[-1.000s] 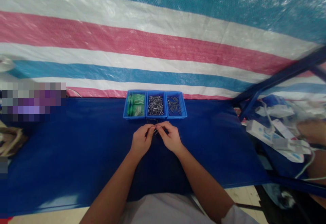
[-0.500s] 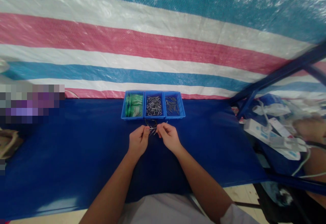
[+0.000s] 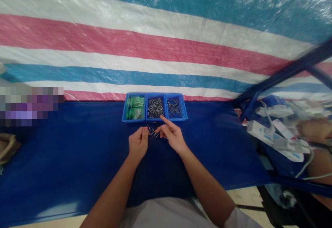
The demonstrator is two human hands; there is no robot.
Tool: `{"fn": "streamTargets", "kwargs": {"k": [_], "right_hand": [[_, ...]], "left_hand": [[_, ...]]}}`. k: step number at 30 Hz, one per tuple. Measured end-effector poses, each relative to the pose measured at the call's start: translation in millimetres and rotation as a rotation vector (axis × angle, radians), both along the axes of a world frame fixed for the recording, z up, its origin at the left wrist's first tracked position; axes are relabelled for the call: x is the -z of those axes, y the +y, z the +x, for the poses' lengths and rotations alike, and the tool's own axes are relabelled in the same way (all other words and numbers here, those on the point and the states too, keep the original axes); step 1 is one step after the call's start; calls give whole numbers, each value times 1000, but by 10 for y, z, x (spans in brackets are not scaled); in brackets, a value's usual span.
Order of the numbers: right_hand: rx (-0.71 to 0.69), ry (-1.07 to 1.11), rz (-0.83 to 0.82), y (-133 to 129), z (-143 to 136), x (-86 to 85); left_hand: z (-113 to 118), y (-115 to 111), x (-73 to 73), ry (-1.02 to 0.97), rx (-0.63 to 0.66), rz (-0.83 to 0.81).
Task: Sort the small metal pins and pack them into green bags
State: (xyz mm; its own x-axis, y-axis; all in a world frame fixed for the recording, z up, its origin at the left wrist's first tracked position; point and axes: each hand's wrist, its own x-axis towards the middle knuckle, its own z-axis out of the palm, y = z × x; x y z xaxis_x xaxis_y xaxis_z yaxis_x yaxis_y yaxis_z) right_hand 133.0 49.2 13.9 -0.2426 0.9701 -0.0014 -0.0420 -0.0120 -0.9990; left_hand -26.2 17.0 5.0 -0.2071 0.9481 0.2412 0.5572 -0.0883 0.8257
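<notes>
My left hand [image 3: 138, 142] is closed in a pinch, thumb against the fingers; whatever is between them is too small to make out. Across from it, my right hand [image 3: 173, 136] has its index finger stretched forward towards the middle bin [image 3: 153, 120], the other fingers partly curled and the thumb apart. Between the hands, a few thin metal pins [image 3: 153, 136] lie loose on the blue table, partly covered by the right fingers. Many short metal pins [image 3: 155, 107] fill the middle bin. Fewer pins [image 3: 174, 107] lie in the right bin [image 3: 177, 119].
The left bin [image 3: 133, 120] holds green-and-clear plastic packets [image 3: 136, 102]. Behind the blue table [image 3: 85, 152] hangs a striped plastic sheet [image 3: 155, 58]. To the right are a blue metal frame [image 3: 249, 100], white power strips [image 3: 264, 134] with cables, and another person's arm [image 3: 320, 165].
My hands have come apart after meeting over a thin light piece. The right fingers have spread, with the index finger reaching forward; my left hand keeps its pinch and has shifted slightly left.
</notes>
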Motion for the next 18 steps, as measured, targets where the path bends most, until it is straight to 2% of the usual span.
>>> {"fn": "streamTargets", "kwargs": {"k": [4, 6, 12, 18], "right_hand": [[81, -452, 248, 19, 122, -51], [46, -575, 253, 54, 212, -96], [-141, -749, 319, 112, 435, -239], [-271, -880, 319, 89, 471, -211]], "left_hand": [[-6, 3, -2, -9, -4, -8], [-6, 3, 3, -23, -11, -9], [1, 4, 2, -31, -7, -12], [2, 9, -6, -38, 1, -5]]}}
